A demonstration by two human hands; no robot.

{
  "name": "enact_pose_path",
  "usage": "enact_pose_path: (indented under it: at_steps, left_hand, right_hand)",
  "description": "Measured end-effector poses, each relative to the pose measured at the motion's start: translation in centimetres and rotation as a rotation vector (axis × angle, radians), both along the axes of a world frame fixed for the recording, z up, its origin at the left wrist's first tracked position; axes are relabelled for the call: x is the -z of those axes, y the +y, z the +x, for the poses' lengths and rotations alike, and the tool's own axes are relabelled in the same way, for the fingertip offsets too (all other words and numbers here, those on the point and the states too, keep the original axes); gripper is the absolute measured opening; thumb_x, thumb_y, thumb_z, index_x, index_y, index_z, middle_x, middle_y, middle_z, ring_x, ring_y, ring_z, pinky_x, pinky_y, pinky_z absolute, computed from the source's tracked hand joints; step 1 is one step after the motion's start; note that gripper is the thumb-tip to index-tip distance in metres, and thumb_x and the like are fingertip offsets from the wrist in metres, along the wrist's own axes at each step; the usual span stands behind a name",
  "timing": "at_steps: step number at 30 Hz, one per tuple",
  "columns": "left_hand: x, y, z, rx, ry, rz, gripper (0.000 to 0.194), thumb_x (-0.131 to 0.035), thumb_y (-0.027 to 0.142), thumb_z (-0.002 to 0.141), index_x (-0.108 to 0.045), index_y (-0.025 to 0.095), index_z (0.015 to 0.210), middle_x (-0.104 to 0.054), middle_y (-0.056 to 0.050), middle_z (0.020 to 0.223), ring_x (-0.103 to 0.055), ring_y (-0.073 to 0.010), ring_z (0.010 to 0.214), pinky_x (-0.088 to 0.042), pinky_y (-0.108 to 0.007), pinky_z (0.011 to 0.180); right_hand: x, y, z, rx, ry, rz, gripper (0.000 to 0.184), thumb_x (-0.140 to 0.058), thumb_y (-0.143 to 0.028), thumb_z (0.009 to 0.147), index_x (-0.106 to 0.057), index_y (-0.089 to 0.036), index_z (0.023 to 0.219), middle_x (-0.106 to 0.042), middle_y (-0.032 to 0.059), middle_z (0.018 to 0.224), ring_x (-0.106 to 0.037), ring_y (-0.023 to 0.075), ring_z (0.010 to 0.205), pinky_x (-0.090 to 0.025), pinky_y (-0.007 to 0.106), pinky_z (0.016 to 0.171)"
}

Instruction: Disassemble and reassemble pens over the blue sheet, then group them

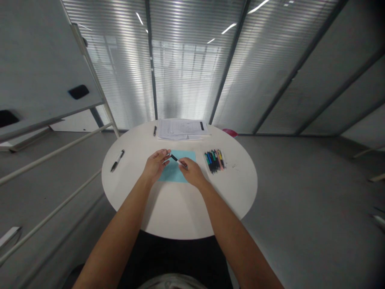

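Note:
A black-and-white pen [174, 157] is held slantwise above a light blue sheet [173, 175]. My right hand [192, 171] wraps its fingers round the lower right end of the pen. At the upper left end, the fingertips of my left hand [155, 165] pinch the pen's tip, with the other fingers loosely curled. Just right of the sheet lies a row of several pens [214, 161] in black, blue, green, pink and yellow. Another black-and-white pen [117, 160] rests alone near the table's left edge.
A round white table [186, 218] carries everything. Printed papers [180, 129] are stacked at its far side, with a small dark pen [155, 131] beside them. A whiteboard on a metal frame [87, 60] stands at the left. Behind the table are glass panels with blinds [186, 80].

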State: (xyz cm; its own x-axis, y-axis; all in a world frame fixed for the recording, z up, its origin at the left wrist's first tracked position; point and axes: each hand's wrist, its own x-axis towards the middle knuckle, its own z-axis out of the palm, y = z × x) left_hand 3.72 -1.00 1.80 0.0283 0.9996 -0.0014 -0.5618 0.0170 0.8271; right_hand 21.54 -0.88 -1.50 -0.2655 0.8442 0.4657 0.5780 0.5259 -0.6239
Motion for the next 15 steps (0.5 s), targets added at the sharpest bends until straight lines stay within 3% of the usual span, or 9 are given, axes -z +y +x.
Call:
enact_pose_path:
  at_steps: [15]
  left_hand:
    - [0.72, 0.39, 0.24, -0.056, 0.122, 0.003, 0.034, -0.079, 0.036, 0.059, -0.065, 0.017, 0.083, -0.065, -0.005, 0.093, -0.062, -0.0153, 0.079, -0.044, -0.026, 0.067]
  right_hand:
    - [-0.05, 0.00, 0.00, -0.012, -0.002, 0.019, 0.021, -0.049, -0.018, 0.083, -0.060, -0.021, 0.102, -0.062, 0.0027, 0.092, -0.056, 0.0154, 0.085, -0.043, 0.027, 0.078]
